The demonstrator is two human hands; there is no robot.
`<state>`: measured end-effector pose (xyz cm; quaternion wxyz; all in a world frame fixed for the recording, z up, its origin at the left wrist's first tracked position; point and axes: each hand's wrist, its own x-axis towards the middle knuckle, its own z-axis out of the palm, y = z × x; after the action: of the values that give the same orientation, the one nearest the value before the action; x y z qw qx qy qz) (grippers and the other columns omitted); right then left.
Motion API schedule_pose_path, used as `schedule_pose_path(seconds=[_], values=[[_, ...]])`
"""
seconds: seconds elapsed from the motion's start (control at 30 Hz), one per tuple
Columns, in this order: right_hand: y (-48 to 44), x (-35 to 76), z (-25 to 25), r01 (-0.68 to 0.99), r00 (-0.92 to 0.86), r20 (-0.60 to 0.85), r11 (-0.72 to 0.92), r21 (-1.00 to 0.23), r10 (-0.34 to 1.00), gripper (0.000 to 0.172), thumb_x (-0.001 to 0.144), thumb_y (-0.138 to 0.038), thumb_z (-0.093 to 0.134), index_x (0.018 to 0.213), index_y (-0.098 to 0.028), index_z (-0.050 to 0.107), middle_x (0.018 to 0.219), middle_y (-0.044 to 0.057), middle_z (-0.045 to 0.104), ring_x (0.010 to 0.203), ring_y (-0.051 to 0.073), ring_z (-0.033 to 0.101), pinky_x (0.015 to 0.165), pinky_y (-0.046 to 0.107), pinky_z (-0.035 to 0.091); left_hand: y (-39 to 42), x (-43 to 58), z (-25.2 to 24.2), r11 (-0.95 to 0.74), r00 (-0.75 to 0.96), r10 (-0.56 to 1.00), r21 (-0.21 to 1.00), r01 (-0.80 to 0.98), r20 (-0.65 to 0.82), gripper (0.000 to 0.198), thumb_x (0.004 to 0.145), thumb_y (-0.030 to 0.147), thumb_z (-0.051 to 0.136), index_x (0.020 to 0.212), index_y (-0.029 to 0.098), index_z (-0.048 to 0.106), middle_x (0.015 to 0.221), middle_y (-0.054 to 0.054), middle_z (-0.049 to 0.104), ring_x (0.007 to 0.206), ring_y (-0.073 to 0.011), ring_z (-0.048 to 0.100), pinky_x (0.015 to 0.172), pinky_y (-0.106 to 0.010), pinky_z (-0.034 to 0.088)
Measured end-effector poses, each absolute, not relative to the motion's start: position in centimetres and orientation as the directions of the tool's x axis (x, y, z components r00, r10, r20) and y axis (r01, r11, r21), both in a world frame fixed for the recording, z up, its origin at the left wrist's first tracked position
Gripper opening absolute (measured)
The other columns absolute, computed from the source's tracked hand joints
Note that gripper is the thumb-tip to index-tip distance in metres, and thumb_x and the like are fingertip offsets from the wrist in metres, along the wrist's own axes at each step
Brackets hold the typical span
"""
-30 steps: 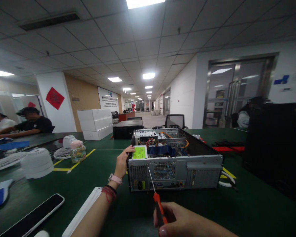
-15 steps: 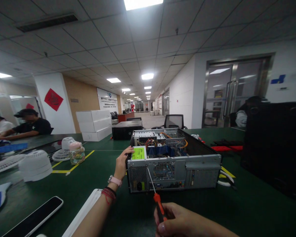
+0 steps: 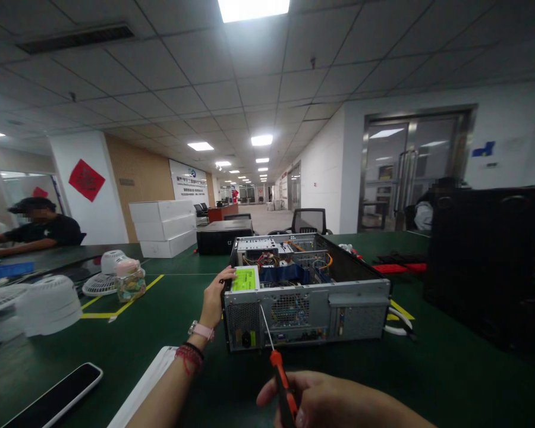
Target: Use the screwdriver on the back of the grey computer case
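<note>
An open desktop computer case (image 3: 359, 318) lies on its side, its back panel facing me and its wiring bare. My left hand (image 3: 214, 300) rests on its left side, fingers hooked over the top edge beside the power supply (image 3: 246, 279) with a green label. In my right hand (image 3: 310, 397) is a screwdriver (image 3: 280, 374) with an orange and black handle. Its thin shaft points up and away, and the tip meets the back panel just below the power supply's right corner. Whether it sits in a screw is too small to tell.
On the green table (image 3: 352, 386) a phone (image 3: 56, 398) lies at front left. White fan parts (image 3: 49, 306) and a jar (image 3: 131, 280) stand further left. White boxes (image 3: 163, 229) and another black case (image 3: 225, 236) are behind. A dark bulky object (image 3: 485, 273) stands right. People sit left and right.
The whole view has shifted slightly, so things appear further left. My right fingers have loosened and spread leftwards around the screwdriver handle. The tip and my left hand keep their places on the case.
</note>
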<state>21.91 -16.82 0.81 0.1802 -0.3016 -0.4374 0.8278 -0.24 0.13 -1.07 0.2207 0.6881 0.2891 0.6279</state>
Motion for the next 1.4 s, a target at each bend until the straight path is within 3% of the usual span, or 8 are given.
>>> schedule_pose_path(seconds=[0.3, 0.57, 0.87, 1.17, 1.4], values=[[-16.6, 22.2, 1.2, 0.024, -0.749, -0.351, -0.506, -0.862, 0.562, 0.054, 0.058, -0.013, 0.073, 0.11, -0.015, 0.058, 0.083, 0.001, 0.065, 0.064, 0.004, 0.056, 0.057, 0.015, 0.036, 0.0, -0.3, -0.9, -0.737, 0.048, 0.674, 0.665, 0.119, 0.738, 0.038, 0.086, 0.036, 0.034, 0.087, 0.015, 0.066, 0.117, -0.01, 0.062, 0.124, -0.024, 0.046, 0.106, -0.04, 0.033], [-16.7, 21.9, 0.9, 0.021, -0.703, -0.367, -0.498, -0.867, 0.609, 0.06, 0.057, -0.014, 0.075, 0.113, -0.016, 0.054, 0.079, 0.0, 0.066, 0.061, 0.004, 0.056, 0.053, 0.015, 0.035, -0.3, -0.2, -0.7, -0.734, 0.045, 0.676, 0.666, 0.135, 0.735, 0.038, 0.085, 0.035, 0.034, 0.086, 0.015, 0.066, 0.116, -0.01, 0.063, 0.123, -0.025, 0.047, 0.105, -0.041, 0.033], [-17.0, 21.8, 1.0, 0.024, -0.699, -0.361, -0.483, -0.875, 0.618, 0.046, 0.057, -0.016, 0.075, 0.101, -0.016, 0.062, 0.074, -0.002, 0.063, 0.055, 0.003, 0.054, 0.05, 0.014, 0.035, 0.1, -0.4, -1.0, -0.747, 0.062, 0.661, 0.649, 0.145, 0.748, 0.038, 0.087, 0.035, 0.033, 0.089, 0.015, 0.065, 0.118, -0.01, 0.062, 0.123, -0.0238, 0.047, 0.106, -0.04, 0.032], [-16.3, 21.9, 0.1, 0.021, -0.752, -0.355, -0.518, -0.855, 0.555, 0.049, 0.057, -0.011, 0.064, 0.105, -0.017, 0.061, 0.085, 0.003, 0.065, 0.063, 0.005, 0.056, 0.053, 0.014, 0.04, 0.0, -0.4, -0.9, -0.752, 0.058, 0.654, 0.641, 0.154, 0.754, 0.038, 0.086, 0.035, 0.033, 0.088, 0.015, 0.065, 0.117, -0.01, 0.063, 0.122, -0.0242, 0.048, 0.106, -0.04, 0.033], [-16.1, 21.7, -0.7, 0.062, -0.734, -0.363, -0.475, -0.878, 0.574, 0.04, 0.058, -0.016, 0.073, 0.097, -0.015, 0.064, 0.082, 0.0, 0.063, 0.059, 0.002, 0.053, 0.051, 0.013, 0.04, -0.1, -0.4, -0.8, -0.749, 0.056, 0.658, 0.645, 0.152, 0.751, 0.038, 0.087, 0.035, 0.033, 0.088, 0.015, 0.065, 0.118, -0.01, 0.062, 0.123, -0.0238, 0.047, 0.106, -0.039, 0.033]])
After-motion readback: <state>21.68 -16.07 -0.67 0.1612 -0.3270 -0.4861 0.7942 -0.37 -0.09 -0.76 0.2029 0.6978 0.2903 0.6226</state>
